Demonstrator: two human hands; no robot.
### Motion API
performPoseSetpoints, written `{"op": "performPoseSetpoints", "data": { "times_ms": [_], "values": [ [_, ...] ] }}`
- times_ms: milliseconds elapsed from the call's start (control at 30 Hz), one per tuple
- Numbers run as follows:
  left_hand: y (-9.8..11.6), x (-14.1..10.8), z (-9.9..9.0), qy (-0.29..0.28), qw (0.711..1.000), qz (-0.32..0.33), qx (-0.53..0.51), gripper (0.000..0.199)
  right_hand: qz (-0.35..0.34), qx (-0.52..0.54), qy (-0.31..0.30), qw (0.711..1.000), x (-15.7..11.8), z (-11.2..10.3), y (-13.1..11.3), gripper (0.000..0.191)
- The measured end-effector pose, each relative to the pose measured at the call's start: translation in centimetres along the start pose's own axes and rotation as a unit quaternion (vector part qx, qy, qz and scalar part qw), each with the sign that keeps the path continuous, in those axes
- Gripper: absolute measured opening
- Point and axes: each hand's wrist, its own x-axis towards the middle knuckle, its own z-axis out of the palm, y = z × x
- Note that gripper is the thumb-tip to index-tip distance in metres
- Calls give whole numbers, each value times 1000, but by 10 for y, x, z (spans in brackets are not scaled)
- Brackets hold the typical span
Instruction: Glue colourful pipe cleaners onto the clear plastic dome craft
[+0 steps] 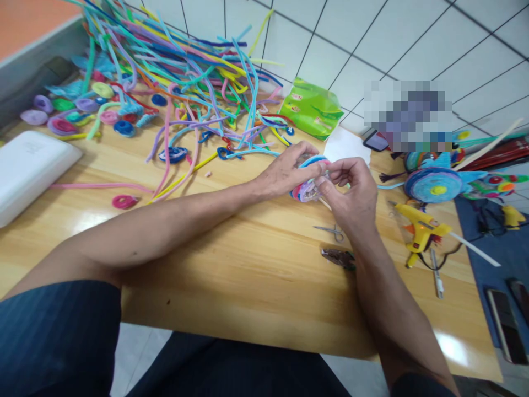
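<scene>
Angling inward over the table [231,286], the left hand [287,170] and right hand [356,193] are gripping a multicoloured coil [308,191] between bent fingers [329,191].

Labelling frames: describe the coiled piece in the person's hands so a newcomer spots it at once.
At the wooden table, go to where the left hand and right hand meet. Between them is a multicoloured coiled piece, blue along its upper edge, lilac below. Unlike the light blue disc farther right, it is in both hands.
</scene>
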Motion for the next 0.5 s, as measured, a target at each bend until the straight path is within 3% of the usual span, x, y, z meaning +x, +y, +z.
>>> {"op": "performPoseSetpoints", "data": {
  "times_ms": [500],
  "values": [
    [-2, 0, 2, 3, 1000, 3, 2, 41, 18, 7, 1, 1000, 0, 2, -4, 20]
  ]
}}
